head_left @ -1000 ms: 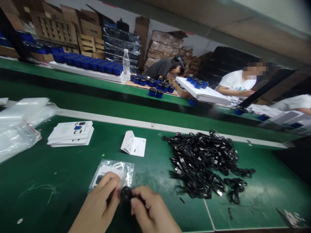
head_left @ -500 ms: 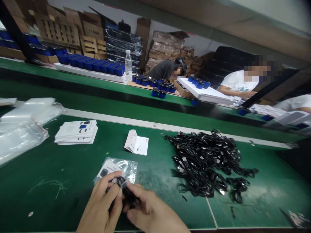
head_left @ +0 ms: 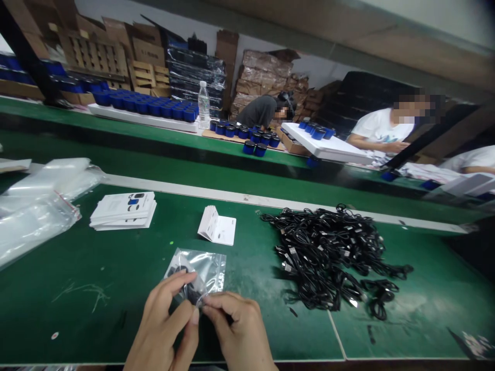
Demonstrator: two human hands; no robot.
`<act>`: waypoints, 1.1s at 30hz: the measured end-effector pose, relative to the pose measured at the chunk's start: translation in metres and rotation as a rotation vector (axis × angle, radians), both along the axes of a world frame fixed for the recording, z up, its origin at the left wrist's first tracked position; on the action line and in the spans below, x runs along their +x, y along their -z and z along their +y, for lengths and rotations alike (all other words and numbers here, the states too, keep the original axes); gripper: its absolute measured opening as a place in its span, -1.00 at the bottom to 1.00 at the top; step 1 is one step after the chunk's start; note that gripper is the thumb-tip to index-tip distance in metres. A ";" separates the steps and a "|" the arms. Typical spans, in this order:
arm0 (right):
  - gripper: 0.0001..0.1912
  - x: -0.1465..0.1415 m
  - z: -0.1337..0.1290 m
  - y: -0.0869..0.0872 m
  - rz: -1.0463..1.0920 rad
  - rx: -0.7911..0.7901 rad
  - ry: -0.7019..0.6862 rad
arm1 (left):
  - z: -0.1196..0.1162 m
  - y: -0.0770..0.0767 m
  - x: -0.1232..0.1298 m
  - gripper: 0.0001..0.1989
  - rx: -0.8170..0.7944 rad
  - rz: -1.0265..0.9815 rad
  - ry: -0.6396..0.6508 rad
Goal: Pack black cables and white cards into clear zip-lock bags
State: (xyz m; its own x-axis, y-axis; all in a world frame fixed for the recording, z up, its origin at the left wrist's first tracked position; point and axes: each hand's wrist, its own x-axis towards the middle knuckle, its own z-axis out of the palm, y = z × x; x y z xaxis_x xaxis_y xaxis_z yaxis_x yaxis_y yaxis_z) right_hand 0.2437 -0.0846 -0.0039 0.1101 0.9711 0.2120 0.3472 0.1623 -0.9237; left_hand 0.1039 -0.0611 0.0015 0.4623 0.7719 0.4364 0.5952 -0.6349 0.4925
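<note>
A clear plastic zip bag (head_left: 212, 265) lies on the green bench right in front of me. Inside it, or partly inside, is a coiled black cable (head_left: 192, 293) over a white printed leaflet. My left hand (head_left: 164, 322) is closed at the bag's near edge, its index finger stretched over the plastic and its thumb close to the edge. From the right, my right hand (head_left: 240, 322) pinches the same edge between thumb and index finger. My fingers partly cover the cable and the bag's opening.
A tangled heap of black cables (head_left: 328, 257) lies to the right. Beyond the bag stand a folded leaflet (head_left: 224, 230) and a leaflet stack (head_left: 124, 211). Empty plastic bags (head_left: 38, 206) pile up at left. A raised shelf holds blue jars (head_left: 147, 105) and a bottle (head_left: 203, 105); people work behind.
The cable, held in both hands before, now sits behind the bag's plastic. My right hand has drawn in and pinches the bag's near edge.
</note>
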 end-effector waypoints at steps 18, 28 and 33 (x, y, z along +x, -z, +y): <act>-0.82 0.021 0.008 -0.024 0.457 -0.323 -0.111 | 0.040 -0.036 -0.009 -0.75 -0.926 -0.035 -0.044; -0.78 0.023 0.007 -0.021 0.184 -0.277 0.049 | 0.037 -0.019 -0.015 -0.61 -0.939 -0.229 -0.120; -0.80 0.024 0.007 -0.021 0.015 -0.146 0.051 | 0.040 -0.018 -0.025 -0.64 -0.816 -0.133 -0.040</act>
